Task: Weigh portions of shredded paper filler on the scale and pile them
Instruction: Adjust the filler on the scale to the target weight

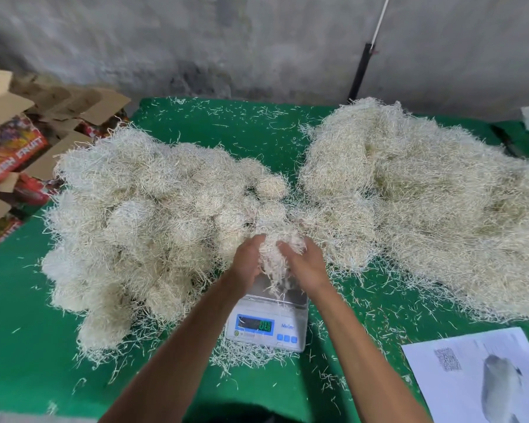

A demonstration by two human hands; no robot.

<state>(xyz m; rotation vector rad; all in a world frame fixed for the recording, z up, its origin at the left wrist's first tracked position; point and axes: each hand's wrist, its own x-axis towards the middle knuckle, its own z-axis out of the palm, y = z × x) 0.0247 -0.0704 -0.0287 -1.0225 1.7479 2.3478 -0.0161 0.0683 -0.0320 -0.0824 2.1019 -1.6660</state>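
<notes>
Two bare forearms rise from the bottom edge toward the middle of the frame. Between them, the left hand (247, 261) and right hand (306, 264) cup a portion of shredded paper filler (278, 251) from either side, fingers curled round it. That clump is taller than wide, its long axis running up and down the frame, with loose strands trailing down onto the steel platform of the scale (269, 312) just below. On the scale, the display faces the bottom of the frame and glows with green digits too blurred to read.

Left of centre lies the pile of rounded portions (141, 227), bundles heaped against one another. Right of centre spreads the loose heap of filler (425, 203), wider and flatter, reaching the right edge. Both rest on the green table cover (28, 346), which is littered with stray strands.

At upper left, open cardboard fruit boxes (19, 148) are stacked; what they hold is unclear. A printed sheet (477, 377) lies at lower right.
</notes>
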